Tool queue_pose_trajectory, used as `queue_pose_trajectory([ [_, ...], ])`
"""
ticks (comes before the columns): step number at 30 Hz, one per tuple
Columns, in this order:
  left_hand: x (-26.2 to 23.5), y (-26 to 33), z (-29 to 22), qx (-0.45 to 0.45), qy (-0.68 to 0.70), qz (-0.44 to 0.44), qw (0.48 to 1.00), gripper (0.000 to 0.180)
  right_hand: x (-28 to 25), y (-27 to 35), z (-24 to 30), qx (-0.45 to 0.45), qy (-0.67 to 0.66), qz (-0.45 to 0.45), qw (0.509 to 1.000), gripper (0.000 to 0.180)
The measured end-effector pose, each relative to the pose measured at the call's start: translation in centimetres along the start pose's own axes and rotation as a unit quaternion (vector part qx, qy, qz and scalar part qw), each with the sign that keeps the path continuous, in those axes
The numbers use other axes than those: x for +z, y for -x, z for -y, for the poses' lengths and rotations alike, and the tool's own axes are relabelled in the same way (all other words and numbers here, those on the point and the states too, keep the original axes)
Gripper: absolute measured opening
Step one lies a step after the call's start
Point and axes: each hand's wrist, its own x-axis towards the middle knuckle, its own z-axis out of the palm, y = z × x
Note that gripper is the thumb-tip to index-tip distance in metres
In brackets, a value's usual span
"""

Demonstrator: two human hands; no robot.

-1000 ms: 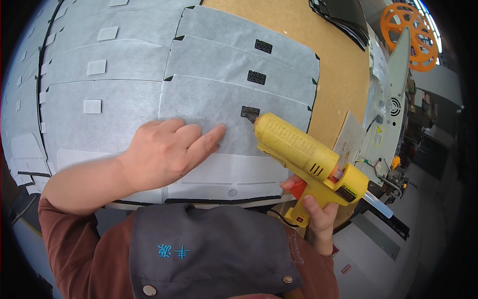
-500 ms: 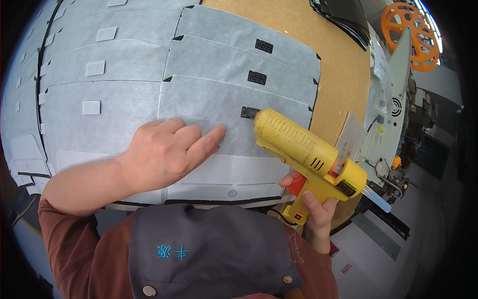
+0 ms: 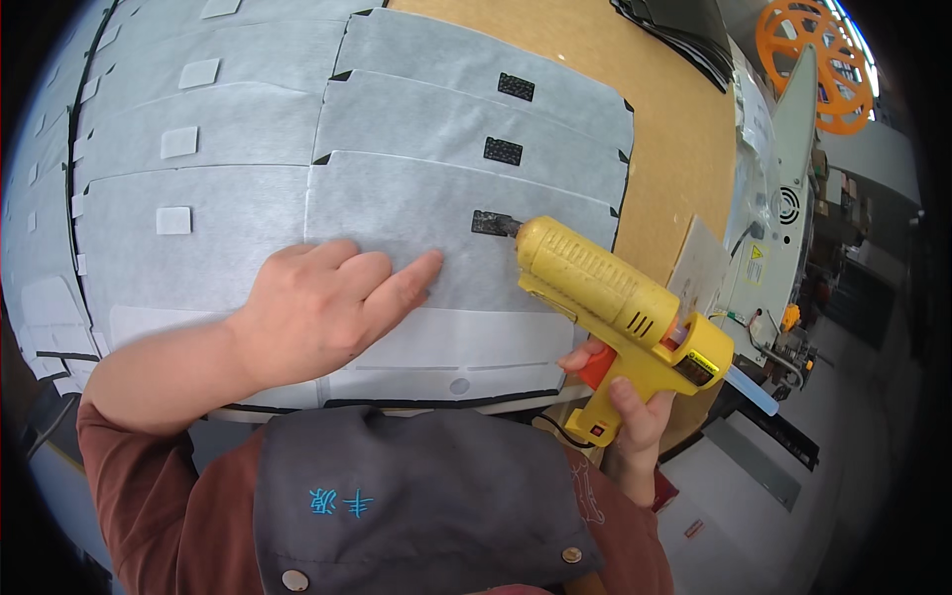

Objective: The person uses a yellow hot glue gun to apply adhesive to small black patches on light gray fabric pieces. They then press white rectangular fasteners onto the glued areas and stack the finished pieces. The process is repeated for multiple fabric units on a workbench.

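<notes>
My right hand (image 3: pixel 620 397) grips the handle of a yellow glue gun (image 3: pixel 605 293), a finger on its orange trigger. The gun's nozzle touches a small black patch (image 3: pixel 491 222) on the nearest grey fabric sheet (image 3: pixel 397 203). My left hand (image 3: pixel 322 302) lies flat on that same sheet, fingers pointing toward the patch, pressing the fabric down. Two more grey sheets lie beyond, each with its own black patch (image 3: pixel 503 151) (image 3: pixel 516 86).
More grey sheets with white square patches (image 3: pixel 174 220) overlap at the left. The sheets lie on a brown board table (image 3: pixel 674 149). A white machine (image 3: pixel 783 208) and an orange reel (image 3: pixel 813 50) stand at the right. My dark apron (image 3: pixel 416 496) fills the bottom.
The glue gun's nozzle has stayed at the black patch, shifting only slightly. My left hand has not moved.
</notes>
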Motion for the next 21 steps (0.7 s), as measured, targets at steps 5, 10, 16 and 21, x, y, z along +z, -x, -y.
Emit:
queue_pose_trajectory([
  [5, -0.1, -0.1, 0.0, 0.0, 0.002, 0.006, 1.0, 0.044, -0.2, 0.0, 0.2, 0.005, 0.012, 0.004, 1.0, 0.054],
  [10, -0.1, 0.0, 0.0, 0.002, 0.0, 0.009, 1.0, 0.045, -0.3, 0.1, 0.1, -0.002, 0.012, -0.003, 1.0, 0.054],
  [16, -0.2, -0.1, 0.0, 0.003, 0.002, 0.014, 1.0, 0.045, -0.3, 0.3, 0.1, 0.003, 0.009, -0.007, 1.0, 0.054],
  [21, -0.2, -0.1, 0.0, 0.003, 0.003, 0.016, 1.0, 0.045, -0.6, 1.1, -0.2, 0.019, -0.004, -0.009, 1.0, 0.055],
])
